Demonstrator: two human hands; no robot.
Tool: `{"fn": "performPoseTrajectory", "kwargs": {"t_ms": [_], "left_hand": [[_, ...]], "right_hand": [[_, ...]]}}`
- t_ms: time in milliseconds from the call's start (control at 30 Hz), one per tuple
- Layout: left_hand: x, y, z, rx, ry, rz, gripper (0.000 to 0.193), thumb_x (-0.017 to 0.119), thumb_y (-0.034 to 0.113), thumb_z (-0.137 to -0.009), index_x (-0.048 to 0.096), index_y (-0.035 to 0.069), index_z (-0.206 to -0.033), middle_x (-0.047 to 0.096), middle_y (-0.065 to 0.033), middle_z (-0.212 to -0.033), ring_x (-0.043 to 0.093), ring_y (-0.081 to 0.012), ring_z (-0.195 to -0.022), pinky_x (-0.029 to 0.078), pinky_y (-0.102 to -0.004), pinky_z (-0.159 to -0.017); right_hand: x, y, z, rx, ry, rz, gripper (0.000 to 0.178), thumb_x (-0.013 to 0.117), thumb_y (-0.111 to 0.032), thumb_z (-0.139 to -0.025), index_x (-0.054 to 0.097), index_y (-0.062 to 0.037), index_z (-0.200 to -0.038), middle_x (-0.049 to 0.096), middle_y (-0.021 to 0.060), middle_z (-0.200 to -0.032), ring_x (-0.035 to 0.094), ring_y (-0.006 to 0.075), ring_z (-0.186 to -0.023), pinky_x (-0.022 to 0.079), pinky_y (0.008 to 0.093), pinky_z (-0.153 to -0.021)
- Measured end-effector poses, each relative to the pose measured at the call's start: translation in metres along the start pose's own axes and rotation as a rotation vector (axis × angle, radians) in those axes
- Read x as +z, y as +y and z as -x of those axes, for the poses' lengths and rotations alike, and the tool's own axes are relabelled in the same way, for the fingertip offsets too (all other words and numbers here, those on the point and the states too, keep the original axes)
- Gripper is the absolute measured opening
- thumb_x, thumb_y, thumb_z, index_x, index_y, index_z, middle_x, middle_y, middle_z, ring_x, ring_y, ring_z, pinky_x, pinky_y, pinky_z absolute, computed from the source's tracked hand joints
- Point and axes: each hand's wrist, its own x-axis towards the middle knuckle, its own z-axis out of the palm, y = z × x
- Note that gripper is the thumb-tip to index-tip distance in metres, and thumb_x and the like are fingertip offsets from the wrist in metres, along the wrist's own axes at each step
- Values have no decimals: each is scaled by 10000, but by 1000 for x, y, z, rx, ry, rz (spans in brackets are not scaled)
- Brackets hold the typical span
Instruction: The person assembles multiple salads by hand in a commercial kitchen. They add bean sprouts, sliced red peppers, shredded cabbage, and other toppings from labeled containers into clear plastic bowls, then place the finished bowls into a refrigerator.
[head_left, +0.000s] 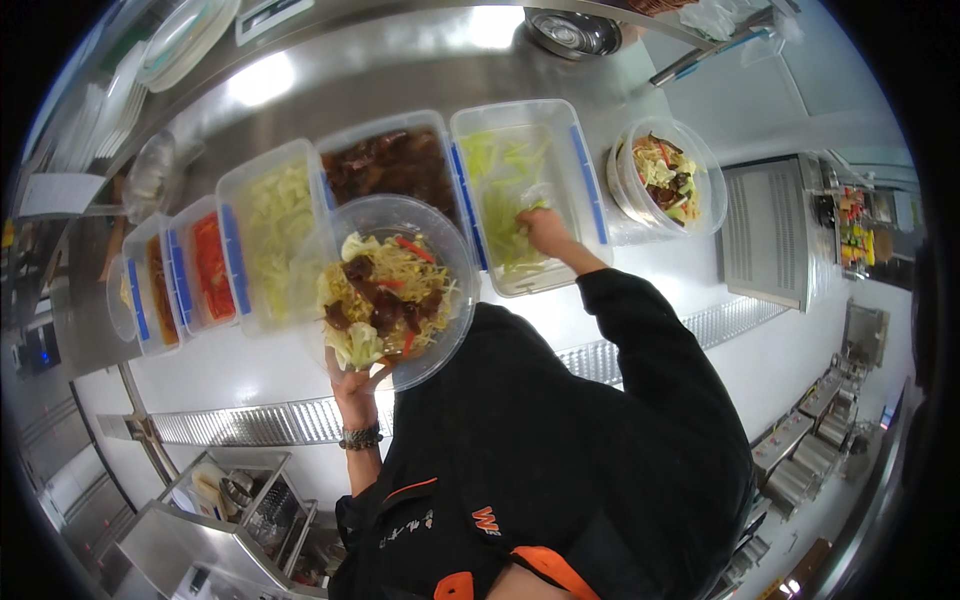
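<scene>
My left hand (355,388), with a beaded bracelet on the wrist, is closed on the lower edge of a clear round plastic bowl (466,292). Bean sprouts, cabbage pieces, dark wood ear mushroom and red pepper strips (390,290) fill it, and the bowl overlaps the containers behind it. My right hand (545,232) reaches into a clear rectangular container (562,150) with blue clips. Its fingers are closed on thin pale green vegetable slices (505,222), which lie mostly along the container's left side. The fingertips are partly hidden among the slices.
Left of that container stand tubs of dark wood ear (385,165), cabbage (280,205), red pepper (211,265) and something brownish (160,290). More filled bowls (712,190) are stacked at right. A metal bowl (575,32) sits at the back; plates (185,45) stand upper left.
</scene>
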Motion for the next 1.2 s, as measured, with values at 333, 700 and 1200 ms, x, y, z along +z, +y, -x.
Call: {"fn": "performPoseTrajectory", "kwargs": {"t_ms": [333, 700, 1200], "left_hand": [[17, 1, -21, -56, -94, 17, 995, 572, 50, -677, 185, 77, -1594, 488, -247, -1428, 608, -402, -1196, 655, -511, -805], [55, 14, -57, -114, -284, -45, 846, 565, 5, -696, 329, 26, -1508, 606, -200, -1305, 685, -318, -1058, 642, -395, -776], [86, -8, -35, -100, -279, -67, 959, 562, 96, -722, 180, 112, -1601, 463, -211, -1482, 549, -431, -1284, 560, -644, -933]], "right_hand": [[-89, -11, 12, -41, 381, 42, 389, 653, -127, -916, 570, -41, -1286, 680, 263, -942, 663, 445, -899, 537, 509, -772], [-170, -183, 44, -136, 236, -568, 318, 626, -236, -1007, 675, -120, -1299, 732, 125, -1151, 691, 245, -936, 549, 364, -773], [-191, -77, 43, -36, 386, -106, 623, 738, -441, -896, 606, -57, -1369, 578, 258, -1380, 585, 361, -1247, 466, 452, -1042]]}}
